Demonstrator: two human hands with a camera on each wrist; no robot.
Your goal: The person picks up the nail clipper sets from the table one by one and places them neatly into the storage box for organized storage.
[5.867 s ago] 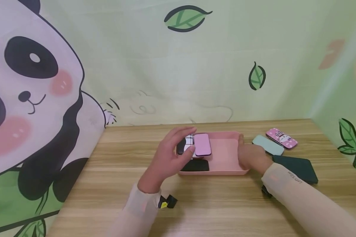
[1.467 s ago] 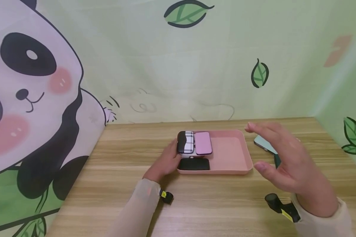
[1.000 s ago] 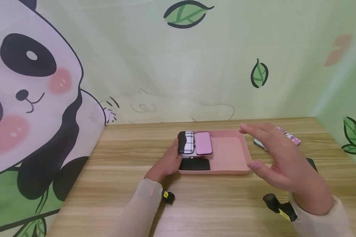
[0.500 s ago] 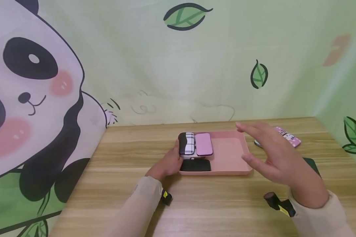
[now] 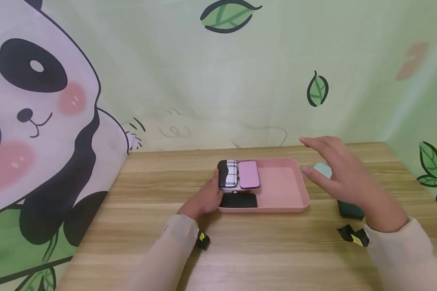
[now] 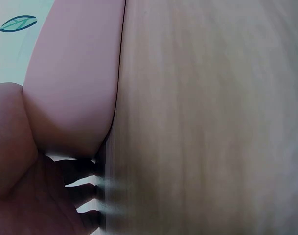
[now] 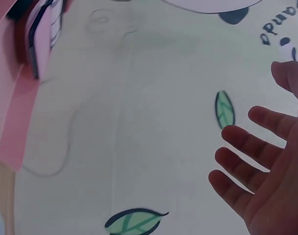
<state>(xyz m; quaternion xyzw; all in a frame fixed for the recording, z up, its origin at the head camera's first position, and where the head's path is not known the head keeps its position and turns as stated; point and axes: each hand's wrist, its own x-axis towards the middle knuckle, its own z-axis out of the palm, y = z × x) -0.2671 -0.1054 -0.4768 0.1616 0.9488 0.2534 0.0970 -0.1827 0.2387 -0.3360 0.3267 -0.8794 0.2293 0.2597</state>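
At the left end of the pink tray (image 5: 282,184) my left hand (image 5: 204,198) holds its side. In the left wrist view the thumb (image 6: 9,132) lies along the tray wall, and the other fingers reach down past its end to the table. Inside the tray's left half are a black-and-white plaid case (image 5: 228,173), a pink case (image 5: 249,174) and, nearer me, a black case (image 5: 238,200). My right hand (image 5: 349,180) hovers beyond the tray's right end, fingers spread and holding nothing, as the right wrist view also shows.
Right of the tray, partly behind my right hand, lie a mint-green case (image 5: 322,169) and a dark green flat case (image 5: 349,209). The wooden table (image 5: 269,250) meets a printed panda backdrop (image 5: 204,81) at its far edge.
Earlier my right hand was at the tray's right end and my left hand raised over the cases. Since then the left came down to the tray; the right lifted away, lately a little up and right.
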